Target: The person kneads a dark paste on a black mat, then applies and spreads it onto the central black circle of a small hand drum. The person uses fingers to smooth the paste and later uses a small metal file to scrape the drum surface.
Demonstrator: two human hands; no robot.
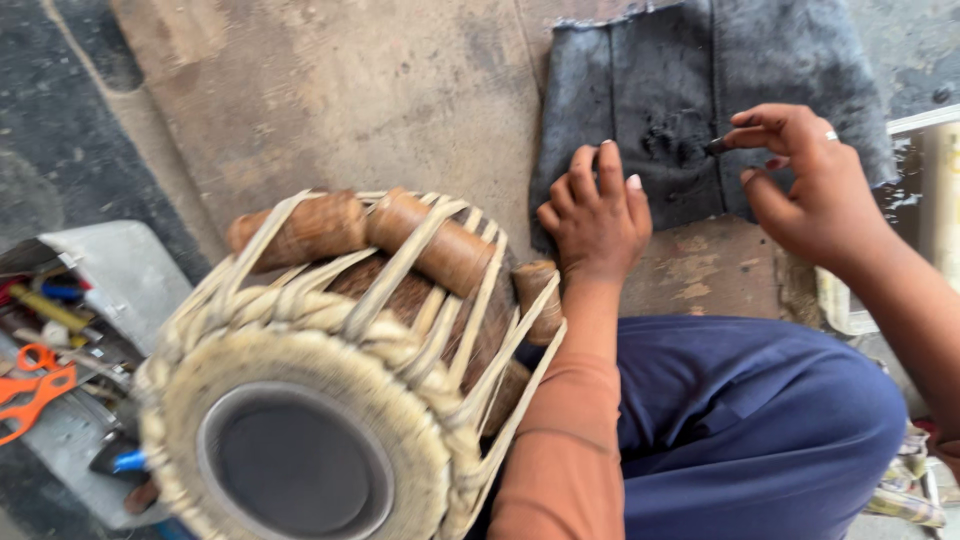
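Hands work over a dark grey cloth (700, 90) spread on the floor. The left hand (597, 215) presses its fingers on the cloth, grip empty; the right hand (805, 180) pinches a small dark piece (716, 146). A rope-laced drum (340, 380) leans just beside the left forearm.

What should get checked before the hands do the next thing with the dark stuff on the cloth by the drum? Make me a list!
1. Left hand presses the dark cloth flat on the floor: ok.
2. Right hand pinches a small dark bit at its fingertips: ok, though what the bit is cannot be told.
3. Little dark heap sits on the cloth between both hands: ok.
4. Drum leans against the person's leg, touched by neither hand; steady or not: cannot tell.
5. Orange scissors lie in the tool tray on the far side of the drum from both hands: ok.
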